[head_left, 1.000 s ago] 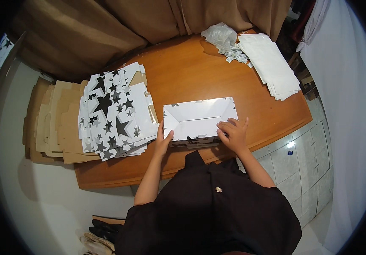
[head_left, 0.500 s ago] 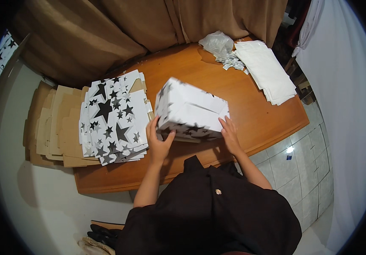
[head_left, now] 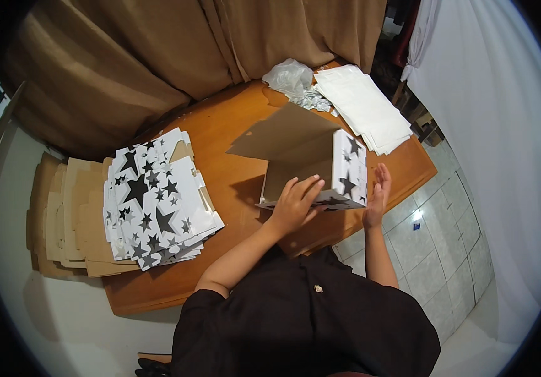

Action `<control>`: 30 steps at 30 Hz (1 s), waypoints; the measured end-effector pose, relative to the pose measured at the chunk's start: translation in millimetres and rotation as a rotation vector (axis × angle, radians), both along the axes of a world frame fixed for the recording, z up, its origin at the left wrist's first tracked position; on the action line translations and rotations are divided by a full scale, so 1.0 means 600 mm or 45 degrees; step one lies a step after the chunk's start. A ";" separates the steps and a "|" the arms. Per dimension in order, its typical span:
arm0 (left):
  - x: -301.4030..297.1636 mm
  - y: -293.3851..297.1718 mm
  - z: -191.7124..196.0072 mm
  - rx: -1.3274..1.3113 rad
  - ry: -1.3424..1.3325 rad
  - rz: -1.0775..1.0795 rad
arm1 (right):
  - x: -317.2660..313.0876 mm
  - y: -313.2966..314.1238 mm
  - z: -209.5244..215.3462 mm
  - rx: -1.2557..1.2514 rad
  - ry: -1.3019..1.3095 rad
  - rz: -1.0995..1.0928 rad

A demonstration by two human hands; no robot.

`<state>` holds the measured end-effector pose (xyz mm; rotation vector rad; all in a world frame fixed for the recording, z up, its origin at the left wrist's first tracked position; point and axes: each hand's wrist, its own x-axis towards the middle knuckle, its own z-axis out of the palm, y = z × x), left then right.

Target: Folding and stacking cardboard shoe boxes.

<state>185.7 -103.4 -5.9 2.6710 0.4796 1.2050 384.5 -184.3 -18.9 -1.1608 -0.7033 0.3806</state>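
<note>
A cardboard box [head_left: 351, 164], white with black and grey stars outside and plain brown inside, stands over the wooden table in front of me. Its lid is raised, and the inside faces up and to the left. My left hand [head_left: 293, 208] grips the near wall, with fingers reaching over its top edge. Beside the right end wall is my right hand [head_left: 377, 196], its fingers stretched upward and holding nothing. I cannot tell whether its palm touches the box. To the left lies a stack of flat star-printed cardboard blanks [head_left: 157, 201].
Brown cardboard pieces [head_left: 72, 220] lie left of the stack, jutting past the table [head_left: 220, 119]. At the back right are white sheets [head_left: 364, 107], a clear plastic bag [head_left: 288, 76] and small silvery packets [head_left: 313, 99]. Brown curtains [head_left: 157, 56] hang behind; a white curtain [head_left: 465, 94] hangs right.
The box went from closed to open, its lid now raised. My left hand moved right onto the near wall, and my right hand came off the corner to the box's right side.
</note>
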 end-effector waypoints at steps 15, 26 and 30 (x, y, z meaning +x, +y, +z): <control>0.028 0.009 -0.059 0.001 0.279 -0.135 | 0.060 0.039 0.126 -0.789 -1.407 0.368; -0.067 -0.018 -0.091 0.197 0.381 0.011 | 0.022 0.042 0.027 -0.906 -1.032 0.344; -0.143 -0.001 -0.114 0.184 0.261 0.049 | -0.014 -0.012 -0.021 -0.584 -1.012 0.261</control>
